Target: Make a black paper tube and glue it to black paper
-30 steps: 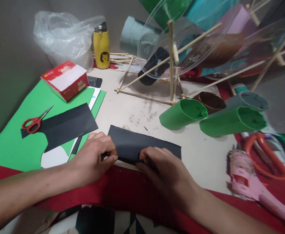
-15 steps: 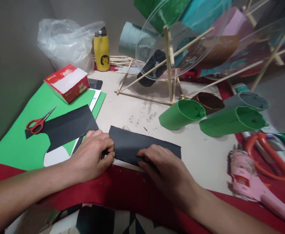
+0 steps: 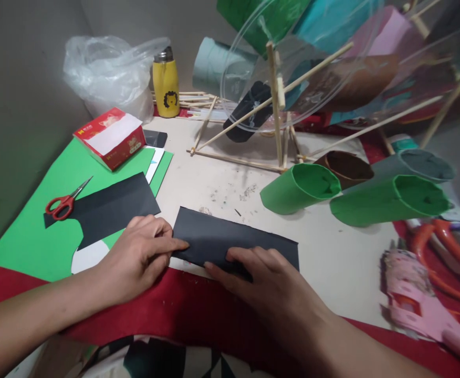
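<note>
Well, starting at your left, the red scissors (image 3: 62, 202) lie on a cut black sheet (image 3: 112, 207) that rests on the green card (image 3: 29, 231), all well apart from your work. Your left hand (image 3: 143, 252) is closed on the left end of the black paper strip (image 3: 230, 236), with the forefinger stretched out along its top and the other fingers curled behind; the thumb is hidden, so you cannot tell how deep the pinch goes. The strip lies flat on the pale tabletop (image 3: 332, 252), its near long edge just at the red cloth (image 3: 190, 310) in front of you. Your right hand (image 3: 265, 278) rests open on the strip's near edge around its middle, fingers laid flat and pressing down rather than gripping. Judging by how thin and level it sits, the strip is very light and limp enough to bend, will crease for good if pinched hard, and may slide on the smooth top unless one hand pins it. The short ends and the near edge look like the best holds, taken lightly between fingertip and thumb. Further right lie two green paper tubes (image 3: 299, 188) on their sides and a pink glue gun (image 3: 419, 307), both clear of your hands.
</note>
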Motion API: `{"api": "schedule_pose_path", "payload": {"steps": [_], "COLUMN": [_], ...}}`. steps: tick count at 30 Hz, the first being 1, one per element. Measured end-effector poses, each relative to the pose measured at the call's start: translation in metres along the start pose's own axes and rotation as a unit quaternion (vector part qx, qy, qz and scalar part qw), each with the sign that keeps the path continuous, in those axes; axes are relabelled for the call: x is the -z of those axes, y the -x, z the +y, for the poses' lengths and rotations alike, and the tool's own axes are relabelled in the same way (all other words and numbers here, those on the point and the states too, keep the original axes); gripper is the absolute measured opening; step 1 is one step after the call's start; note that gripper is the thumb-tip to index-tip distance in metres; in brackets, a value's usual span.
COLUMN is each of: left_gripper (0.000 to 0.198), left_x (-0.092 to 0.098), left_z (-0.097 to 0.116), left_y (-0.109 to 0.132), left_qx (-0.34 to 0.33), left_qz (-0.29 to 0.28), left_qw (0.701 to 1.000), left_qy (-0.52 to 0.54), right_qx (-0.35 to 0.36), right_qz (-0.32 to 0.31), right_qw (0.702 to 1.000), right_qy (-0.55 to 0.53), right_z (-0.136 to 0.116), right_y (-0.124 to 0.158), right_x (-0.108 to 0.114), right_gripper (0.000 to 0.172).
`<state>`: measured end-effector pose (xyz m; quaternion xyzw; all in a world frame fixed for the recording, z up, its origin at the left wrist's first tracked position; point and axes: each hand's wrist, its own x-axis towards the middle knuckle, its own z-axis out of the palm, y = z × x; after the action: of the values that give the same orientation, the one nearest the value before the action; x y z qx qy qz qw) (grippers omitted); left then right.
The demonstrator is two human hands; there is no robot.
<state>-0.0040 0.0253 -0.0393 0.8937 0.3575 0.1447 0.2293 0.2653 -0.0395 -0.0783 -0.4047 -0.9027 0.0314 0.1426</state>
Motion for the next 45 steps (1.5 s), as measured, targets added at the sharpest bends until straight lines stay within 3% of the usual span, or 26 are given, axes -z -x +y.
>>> {"api": "schedule_pose_path", "payload": {"steps": [3,7,14,21,30,34,37,41,45], "left_gripper": [0.028,0.012,0.016,0.024,0.026,0.022,0.017,0.015,0.017], "left_x": [-0.002,-0.009,-0.020,-0.023,-0.031,-0.031,-0.028,-0.021,-0.012], "left_z": [0.005,0.014,0.019,0.024,0.044,0.047,0.044,0.042,0.052], "left_y": [0.008,0.009,0.004,0.003,-0.002,0.000,0.003,0.004,-0.001], "left_qx": [-0.019,-0.035,-0.055,-0.047,-0.065,-0.025,0.047,0.092,0.110], "left_qz": [0.045,0.018,0.047,0.018,0.039,0.015,-0.027,-0.026,-0.056], "left_qw": [0.999,0.999,0.988,0.984,0.948,0.947,0.968,0.986,0.977], "left_qy": [-0.014,-0.030,-0.135,-0.168,-0.311,-0.319,-0.247,-0.139,-0.176], "right_qx": [-0.001,-0.002,-0.013,-0.014,-0.007,0.003,0.014,0.016,0.013], "right_qz": [0.005,0.019,0.015,0.013,0.002,0.016,0.004,-0.006,-0.005], "right_qw": [1.000,1.000,1.000,1.000,1.000,0.999,0.999,0.999,0.998], "right_qy": [-0.003,0.000,-0.015,-0.014,0.018,0.037,0.045,0.047,0.055], "right_z": [0.000,0.000,0.001,0.000,-0.003,-0.002,-0.001,-0.004,-0.007], "right_y": [0.000,-0.002,-0.002,-0.003,-0.005,-0.003,-0.004,-0.005,-0.006], "right_x": [0.000,0.000,-0.002,-0.001,0.002,-0.001,0.001,0.007,0.009], "right_gripper": [0.060,0.058,0.058,0.057,0.058,0.058,0.057,0.052,0.049]}}
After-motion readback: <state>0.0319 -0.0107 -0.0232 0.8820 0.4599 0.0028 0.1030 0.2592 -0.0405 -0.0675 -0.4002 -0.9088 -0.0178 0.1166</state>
